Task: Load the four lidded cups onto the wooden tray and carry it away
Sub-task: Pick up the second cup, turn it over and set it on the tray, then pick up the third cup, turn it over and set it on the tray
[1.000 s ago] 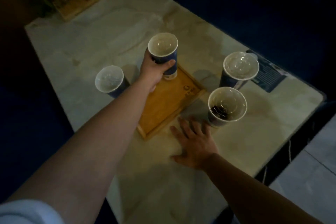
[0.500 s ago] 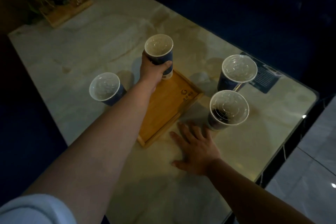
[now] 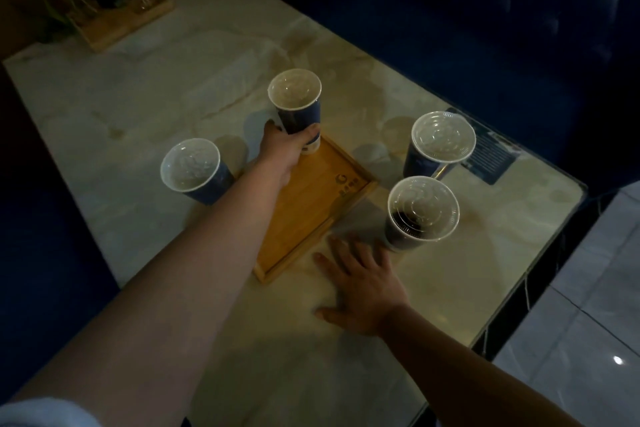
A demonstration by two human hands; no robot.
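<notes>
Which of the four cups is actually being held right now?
The far cup, gripped by the left hand at the wooden tray's far corner. The other three stand untouched on the table.

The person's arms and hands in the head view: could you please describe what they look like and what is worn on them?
Both forearms are bare. The left hand and right hand have no gloves; no ring or watch shows. A light, whitish sleeve edge shows at the lower left corner, on the left arm. No sleeve shows on the right arm.
</notes>
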